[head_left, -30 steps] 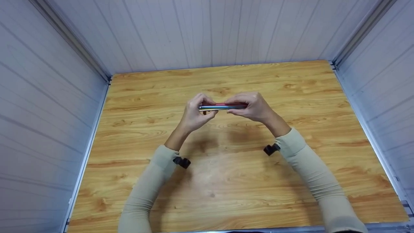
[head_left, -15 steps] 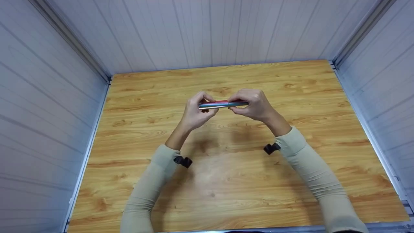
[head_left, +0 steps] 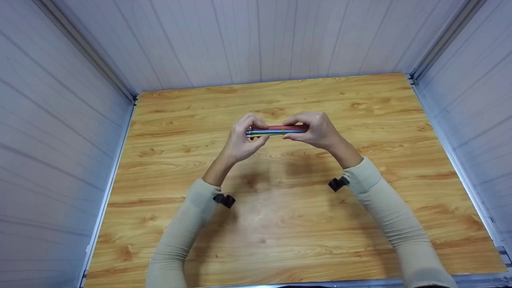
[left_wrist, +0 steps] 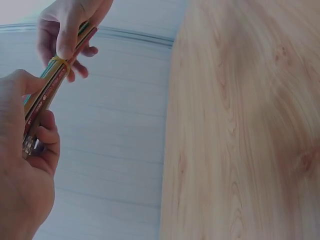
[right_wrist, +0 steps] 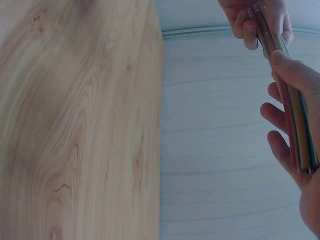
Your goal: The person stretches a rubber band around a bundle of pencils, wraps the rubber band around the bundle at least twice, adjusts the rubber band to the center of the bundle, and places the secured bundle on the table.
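A bundle of pencils point(head_left: 276, 131), red, blue and yellow among them, is held level above the table between both hands. My left hand point(head_left: 243, 141) pinches the end with shiny metal tips, thumb on the near side and fingers on the far side. Toward the other end, my right hand point(head_left: 317, 131) grips the bundle, its palm covering that end in the head view. A yellow rubber band point(left_wrist: 61, 63) circles the pencils right at the right thumb's tip. In the right wrist view, the pencils point(right_wrist: 299, 127) run along the right palm.
The wood-grain table point(head_left: 256, 240) lies below the hands. Pale panelled walls point(head_left: 240, 40) rise at the back and both sides. A small black camera sits on each sleeve cuff, the left camera point(head_left: 225, 200) and the right camera point(head_left: 338, 183).
The right hand has shifted slightly right along the bundle, and the yellow band now shows beside its thumb. The bundle has tilted a little, exposing more separate pencils. The left hand keeps its grip.
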`<state>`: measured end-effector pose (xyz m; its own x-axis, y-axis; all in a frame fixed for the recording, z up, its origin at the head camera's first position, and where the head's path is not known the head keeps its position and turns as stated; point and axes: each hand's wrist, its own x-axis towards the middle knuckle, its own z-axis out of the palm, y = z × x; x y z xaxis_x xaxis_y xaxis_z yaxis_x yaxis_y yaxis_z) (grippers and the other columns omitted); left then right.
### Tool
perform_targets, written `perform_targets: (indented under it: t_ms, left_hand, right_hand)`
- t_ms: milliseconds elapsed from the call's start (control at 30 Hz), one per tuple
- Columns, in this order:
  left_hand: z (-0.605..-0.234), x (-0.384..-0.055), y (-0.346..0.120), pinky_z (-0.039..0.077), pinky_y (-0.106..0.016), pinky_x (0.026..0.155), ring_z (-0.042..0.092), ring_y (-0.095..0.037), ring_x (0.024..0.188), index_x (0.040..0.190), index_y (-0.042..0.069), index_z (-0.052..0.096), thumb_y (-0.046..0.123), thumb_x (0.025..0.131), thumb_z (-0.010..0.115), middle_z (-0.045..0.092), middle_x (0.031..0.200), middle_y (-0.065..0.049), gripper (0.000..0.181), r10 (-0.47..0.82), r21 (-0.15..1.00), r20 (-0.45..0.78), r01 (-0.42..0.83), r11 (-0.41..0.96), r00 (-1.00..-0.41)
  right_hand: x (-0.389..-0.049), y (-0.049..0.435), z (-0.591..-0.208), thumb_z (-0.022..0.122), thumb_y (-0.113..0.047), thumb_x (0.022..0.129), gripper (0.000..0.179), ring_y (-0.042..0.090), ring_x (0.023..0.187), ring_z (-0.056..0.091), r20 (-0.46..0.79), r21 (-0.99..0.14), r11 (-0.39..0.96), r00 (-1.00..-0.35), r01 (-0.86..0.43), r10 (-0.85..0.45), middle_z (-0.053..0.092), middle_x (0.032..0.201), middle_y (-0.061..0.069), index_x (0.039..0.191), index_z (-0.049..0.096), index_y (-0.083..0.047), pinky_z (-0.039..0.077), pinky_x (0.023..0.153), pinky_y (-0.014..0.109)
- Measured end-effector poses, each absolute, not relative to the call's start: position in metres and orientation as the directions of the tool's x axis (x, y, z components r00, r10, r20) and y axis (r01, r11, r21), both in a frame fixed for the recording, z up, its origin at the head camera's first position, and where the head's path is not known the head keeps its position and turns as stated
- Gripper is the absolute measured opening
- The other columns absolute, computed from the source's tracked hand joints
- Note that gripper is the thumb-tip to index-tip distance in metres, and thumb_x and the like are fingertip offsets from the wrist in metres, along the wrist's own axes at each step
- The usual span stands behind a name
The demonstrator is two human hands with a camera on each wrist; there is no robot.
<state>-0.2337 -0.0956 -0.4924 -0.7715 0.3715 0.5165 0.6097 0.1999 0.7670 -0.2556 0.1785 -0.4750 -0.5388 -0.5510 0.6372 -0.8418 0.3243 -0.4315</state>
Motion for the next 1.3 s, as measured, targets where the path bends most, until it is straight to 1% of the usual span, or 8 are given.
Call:
perform_targets:
  t_ms: [133,267,367,533,767,967,1133,1300]
  left_hand:
    - [-0.494,-0.233,-0.096,0.061,-0.028,0.092,0.072,-0.036,0.110,0.103,-0.006,0.071,0.002,0.096,0.083,0.072,0.115,-0.025,0.015,0.354,0.731,0.560,0.648,0.214,-0.749]
    - [-0.494,-0.232,-0.093,0.061,-0.030,0.089,0.071,-0.034,0.107,0.099,-0.006,0.070,0.000,0.094,0.081,0.070,0.112,-0.024,0.014,0.347,0.692,0.583,0.673,0.262,-0.735]
    - [-0.494,-0.231,-0.091,0.062,-0.031,0.087,0.070,-0.032,0.105,0.098,-0.004,0.069,0.000,0.093,0.080,0.069,0.112,-0.023,0.013,0.350,0.671,0.591,0.684,0.286,-0.726]
    - [-0.499,-0.230,-0.085,0.063,-0.031,0.085,0.069,-0.031,0.099,0.096,-0.005,0.069,-0.002,0.093,0.079,0.067,0.111,-0.023,0.011,0.352,0.664,0.611,0.701,0.260,-0.709]
    - [-0.503,-0.230,-0.084,0.064,-0.035,0.092,0.071,-0.034,0.104,0.098,-0.004,0.069,-0.001,0.098,0.079,0.068,0.113,-0.023,0.011,0.413,0.628,0.614,0.733,0.262,-0.673]
    - [-0.505,-0.234,-0.100,0.067,-0.039,0.092,0.076,-0.034,0.104,0.105,-0.003,0.077,0.004,0.099,0.083,0.073,0.115,-0.022,0.011,0.412,0.588,0.627,0.749,0.306,-0.661]
    - [-0.507,-0.237,-0.115,0.067,-0.039,0.094,0.078,-0.034,0.105,0.108,-0.001,0.083,0.004,0.097,0.088,0.078,0.113,-0.019,0.013,0.387,0.563,0.650,0.756,0.334,-0.654]
    - [-0.509,-0.240,-0.121,0.069,-0.040,0.091,0.080,-0.033,0.100,0.106,-0.002,0.084,0.001,0.094,0.089,0.078,0.108,-0.018,0.013,0.399,0.499,0.681,0.788,0.361,-0.614]
  right_hand:
    - [-0.254,0.178,-0.475,0.097,-0.002,0.086,0.022,0.027,0.072,0.079,0.630,-0.449,0.317,-0.547,-0.835,-0.551,0.086,0.094,0.016,0.105,0.085,-0.001,0.059,0.064,0.029]
    - [-0.253,0.172,-0.476,0.094,-0.002,0.088,0.020,0.031,0.077,0.082,0.656,-0.370,0.317,-0.487,-0.873,-0.576,0.086,0.095,0.017,0.105,0.084,0.000,0.064,0.065,0.044]
    - [-0.251,0.170,-0.478,0.093,-0.001,0.086,0.020,0.032,0.077,0.082,0.669,-0.321,0.340,-0.466,-0.884,-0.579,0.086,0.094,0.017,0.104,0.084,0.001,0.064,0.065,0.048]
    - [-0.249,0.169,-0.482,0.092,-0.004,0.088,0.018,0.030,0.074,0.080,0.664,-0.307,0.365,-0.473,-0.879,-0.580,0.085,0.092,0.016,0.104,0.084,0.000,0.062,0.063,0.045]
    - [-0.249,0.162,-0.484,0.096,-0.006,0.087,0.022,0.026,0.070,0.077,0.669,-0.253,0.351,-0.425,-0.901,-0.610,0.086,0.092,0.014,0.107,0.086,-0.002,0.059,0.059,0.041]
    - [-0.252,0.170,-0.478,0.097,-0.012,0.088,0.028,0.028,0.074,0.081,0.619,-0.249,0.393,-0.458,-0.885,-0.638,0.087,0.097,0.016,0.112,0.086,-0.001,0.062,0.060,0.043]
    - [-0.258,0.187,-0.475,0.091,-0.003,0.093,0.024,0.031,0.078,0.081,0.550,-0.309,0.393,-0.500,-0.866,-0.669,0.086,0.104,0.019,0.116,0.085,0.001,0.065,0.065,0.046]
    - [-0.265,0.196,-0.477,0.086,0.001,0.097,0.020,0.030,0.077,0.080,0.521,-0.362,0.342,-0.493,-0.867,-0.697,0.086,0.106,0.021,0.117,0.085,0.002,0.063,0.062,0.044]
